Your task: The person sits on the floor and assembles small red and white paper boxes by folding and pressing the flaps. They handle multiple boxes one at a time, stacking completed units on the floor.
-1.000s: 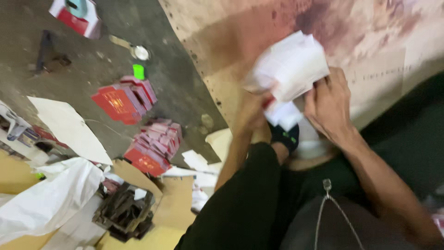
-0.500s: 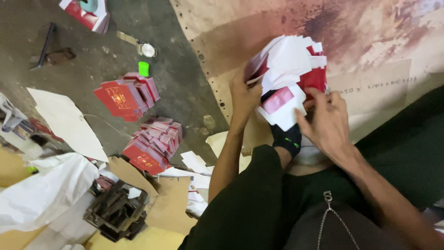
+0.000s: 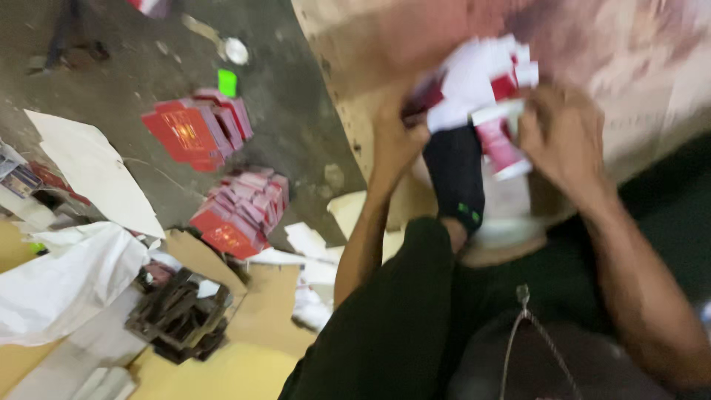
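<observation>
head view: left hand [image 3: 396, 141] grips the bundle of red-and-white cartons [image 3: 474, 85] from beneath, right hand [image 3: 559, 137] closes around one carton [image 3: 500, 144] at its edge, above the black sock [image 3: 455, 174]; red stacks [image 3: 241, 211] lie on the floor [image 3: 296, 111].

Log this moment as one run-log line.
left hand: holds red-and-white cartons | right hand: on same cartons | red carton stacks on floor

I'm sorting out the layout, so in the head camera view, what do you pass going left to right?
White sheet → fanned red cartons → left hand → red-and-white cartons → right hand.
</observation>
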